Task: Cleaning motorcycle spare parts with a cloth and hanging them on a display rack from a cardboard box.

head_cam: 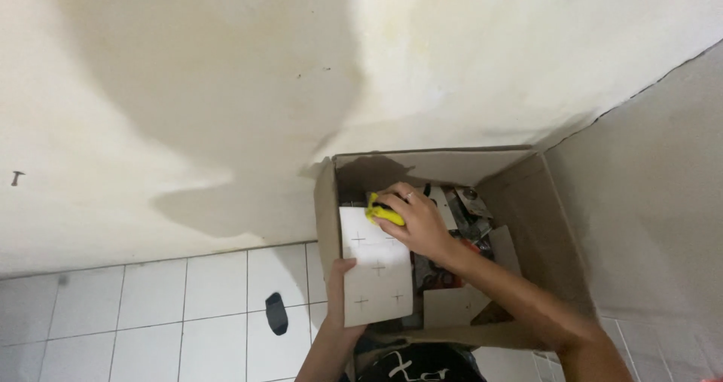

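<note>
left hand (338, 295) grips the white card (374, 265) by its lower edge | right hand (416, 221) closed on a yellow tool (384, 215) at the card's top | both over the open cardboard box (527, 201) | wall (226, 88) behind

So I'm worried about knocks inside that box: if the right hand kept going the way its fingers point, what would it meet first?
Probably the cardboard box's left wall. The right hand, gripping a yellow object, points left across the white sheet; depth is unclear.
</note>
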